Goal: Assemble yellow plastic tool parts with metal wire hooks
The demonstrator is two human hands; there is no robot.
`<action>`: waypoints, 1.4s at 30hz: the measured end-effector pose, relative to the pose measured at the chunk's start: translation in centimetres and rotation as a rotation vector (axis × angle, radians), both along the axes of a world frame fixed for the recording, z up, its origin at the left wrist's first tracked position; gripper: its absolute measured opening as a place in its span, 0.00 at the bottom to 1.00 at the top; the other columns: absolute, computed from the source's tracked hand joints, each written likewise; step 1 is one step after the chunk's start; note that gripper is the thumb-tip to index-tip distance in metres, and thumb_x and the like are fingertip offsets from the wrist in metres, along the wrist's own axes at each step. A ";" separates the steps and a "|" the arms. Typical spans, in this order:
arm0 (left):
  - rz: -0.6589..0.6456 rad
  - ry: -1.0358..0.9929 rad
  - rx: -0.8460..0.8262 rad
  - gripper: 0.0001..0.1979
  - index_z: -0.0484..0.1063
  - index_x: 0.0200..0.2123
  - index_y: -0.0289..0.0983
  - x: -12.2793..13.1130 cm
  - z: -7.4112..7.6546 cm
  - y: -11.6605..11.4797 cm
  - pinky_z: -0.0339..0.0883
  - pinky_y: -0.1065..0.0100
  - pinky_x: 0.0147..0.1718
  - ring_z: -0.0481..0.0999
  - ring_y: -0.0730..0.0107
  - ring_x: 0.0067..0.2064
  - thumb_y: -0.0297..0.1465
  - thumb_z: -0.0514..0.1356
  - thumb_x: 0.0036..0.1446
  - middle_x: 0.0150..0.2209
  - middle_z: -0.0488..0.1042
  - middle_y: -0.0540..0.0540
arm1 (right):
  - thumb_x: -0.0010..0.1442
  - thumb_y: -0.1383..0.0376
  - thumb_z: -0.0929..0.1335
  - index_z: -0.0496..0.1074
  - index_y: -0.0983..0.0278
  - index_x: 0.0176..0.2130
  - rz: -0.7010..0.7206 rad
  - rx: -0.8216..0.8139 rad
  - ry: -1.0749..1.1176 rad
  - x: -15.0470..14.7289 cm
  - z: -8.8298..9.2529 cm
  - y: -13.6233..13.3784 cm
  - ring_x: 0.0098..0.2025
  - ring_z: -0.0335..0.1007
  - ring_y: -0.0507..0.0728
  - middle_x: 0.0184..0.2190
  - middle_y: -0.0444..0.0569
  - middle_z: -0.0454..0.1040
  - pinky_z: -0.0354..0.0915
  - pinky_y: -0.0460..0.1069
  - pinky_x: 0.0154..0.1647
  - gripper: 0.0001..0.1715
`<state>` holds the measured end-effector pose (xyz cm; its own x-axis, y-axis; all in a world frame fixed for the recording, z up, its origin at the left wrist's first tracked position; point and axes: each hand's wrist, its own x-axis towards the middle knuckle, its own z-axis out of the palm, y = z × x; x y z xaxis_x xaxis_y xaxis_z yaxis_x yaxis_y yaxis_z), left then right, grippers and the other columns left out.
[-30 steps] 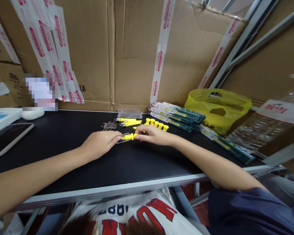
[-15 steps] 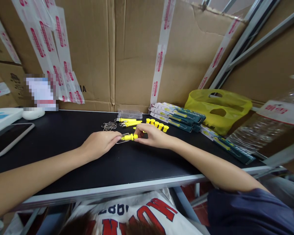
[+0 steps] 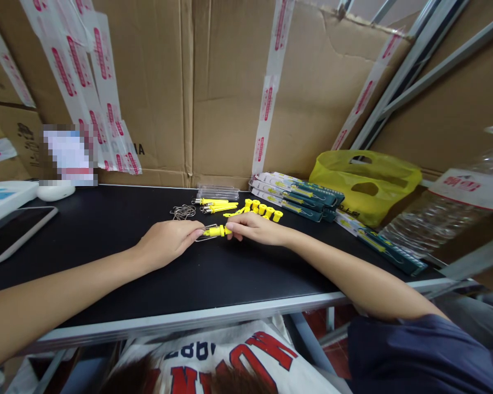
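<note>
Between my hands, low over the black tabletop (image 3: 230, 273), is a small yellow plastic piece with metal wire prongs (image 3: 216, 232). My left hand (image 3: 170, 241) pinches its wire end between thumb and fingers. At the other end my right hand (image 3: 257, 227) is closed on the yellow tip, with its fingertips covering that end. Just behind them lie several yellow sticks with metal ends (image 3: 217, 206). To their right stand several yellow flanged caps (image 3: 263, 209). A tangle of bent metal wires (image 3: 183, 212) rests behind my left hand.
Clear plastic tubes (image 3: 217, 192) lie at the back. Farther right are stacked printed boxes (image 3: 299, 194), a yellow plastic bag (image 3: 365, 186) and a large clear bottle (image 3: 435, 208). A phone (image 3: 16, 232) lies at the left. Taped cardboard (image 3: 225, 109) walls the back.
My right hand has shifted its hold on the yellow tip, its fingers lying flatter and closer together. The yellow flange now meets the body, where a dark gap showed before. My left hand stays put.
</note>
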<state>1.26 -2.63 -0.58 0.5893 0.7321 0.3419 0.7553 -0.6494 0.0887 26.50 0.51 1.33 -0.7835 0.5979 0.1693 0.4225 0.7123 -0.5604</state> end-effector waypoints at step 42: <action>0.008 0.013 -0.006 0.22 0.71 0.46 0.41 0.1 0.1 -0.1 0.64 0.67 0.36 0.76 0.63 0.42 0.41 0.40 0.66 0.43 0.77 0.49 | 0.56 0.55 0.69 0.60 0.63 0.38 -0.043 0.156 0.037 -0.2 -0.2 -0.4 0.26 0.60 0.50 0.27 0.41 0.65 0.57 0.45 0.27 0.18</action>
